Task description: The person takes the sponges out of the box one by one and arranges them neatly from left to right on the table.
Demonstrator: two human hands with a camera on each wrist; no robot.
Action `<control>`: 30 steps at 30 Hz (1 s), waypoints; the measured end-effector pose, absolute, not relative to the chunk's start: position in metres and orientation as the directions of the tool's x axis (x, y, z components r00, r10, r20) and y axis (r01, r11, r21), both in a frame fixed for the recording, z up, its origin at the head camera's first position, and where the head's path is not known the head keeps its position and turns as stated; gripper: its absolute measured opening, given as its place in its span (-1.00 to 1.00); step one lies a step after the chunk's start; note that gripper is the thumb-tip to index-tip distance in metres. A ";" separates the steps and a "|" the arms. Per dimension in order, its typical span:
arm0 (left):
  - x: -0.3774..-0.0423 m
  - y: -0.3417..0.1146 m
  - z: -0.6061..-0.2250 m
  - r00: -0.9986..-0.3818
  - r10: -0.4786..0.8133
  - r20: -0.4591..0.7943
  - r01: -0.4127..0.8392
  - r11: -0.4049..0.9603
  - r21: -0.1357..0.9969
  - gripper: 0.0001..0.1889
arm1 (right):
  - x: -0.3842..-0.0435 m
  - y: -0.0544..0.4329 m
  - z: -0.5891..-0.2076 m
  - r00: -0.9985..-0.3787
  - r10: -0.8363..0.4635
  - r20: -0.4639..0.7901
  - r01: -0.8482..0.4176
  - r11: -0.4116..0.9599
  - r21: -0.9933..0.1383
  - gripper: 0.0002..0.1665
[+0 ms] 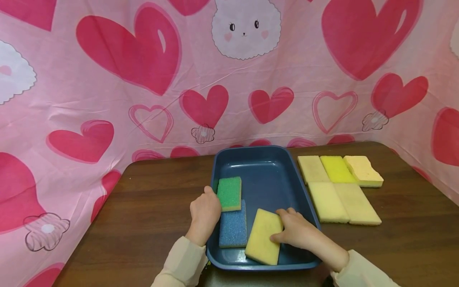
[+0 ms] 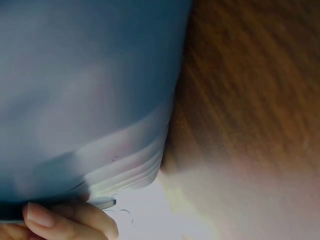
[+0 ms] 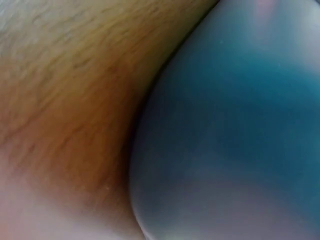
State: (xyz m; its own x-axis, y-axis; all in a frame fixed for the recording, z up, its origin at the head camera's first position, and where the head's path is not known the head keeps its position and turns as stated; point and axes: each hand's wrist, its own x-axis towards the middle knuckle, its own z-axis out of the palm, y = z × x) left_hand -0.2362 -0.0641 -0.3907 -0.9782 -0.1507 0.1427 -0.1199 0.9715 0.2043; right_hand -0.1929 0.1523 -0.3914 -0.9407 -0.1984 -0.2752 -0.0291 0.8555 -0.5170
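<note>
A person's right hand [image 1: 295, 229] grasps a yellow sponge [image 1: 264, 238] by its right edge, thumb and fingers pinching it, at six o'clock inside a blue rectangular tray [image 1: 265, 183]. The left hand [image 1: 205, 209] grips the tray's rim at nine o'clock, probably to steady it. The edge hold seems to keep the sponge's broad face uncovered. That sponge is plain, flat and rectangular, angled slightly. A green sponge [image 1: 229, 193] overlaps a blue sponge [image 1: 233, 229] at eight o'clock. Toward three o'clock, five yellowish sponges [image 1: 349, 195] sit on the wooden table [image 1: 154, 199], apparently grouped within right-hand reach.
</note>
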 end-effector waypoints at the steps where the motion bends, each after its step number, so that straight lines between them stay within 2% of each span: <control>1: -0.236 -0.064 -0.391 -0.978 -0.151 0.146 -0.120 0.972 0.203 -0.91 | -0.193 0.152 -0.392 -0.940 -0.199 -0.277 -0.030 0.857 -0.514 -0.06; 12: -0.235 -0.065 -0.391 -0.973 -0.139 0.186 -0.099 0.973 0.210 -0.90 | -0.194 0.154 -0.393 -0.945 -0.192 -0.265 -0.030 0.858 -0.512 -0.12; 24: -0.233 -0.064 -0.389 -0.977 -0.139 0.165 -0.103 0.973 0.208 -0.90 | -0.193 0.153 -0.393 -0.954 -0.171 -0.246 -0.007 0.834 -0.552 -0.16; 30: -0.234 -0.065 -0.388 -0.981 -0.143 0.132 -0.114 0.971 0.210 -0.91 | -0.194 0.152 -0.393 -0.953 -0.170 -0.249 -0.009 0.841 -0.540 -0.12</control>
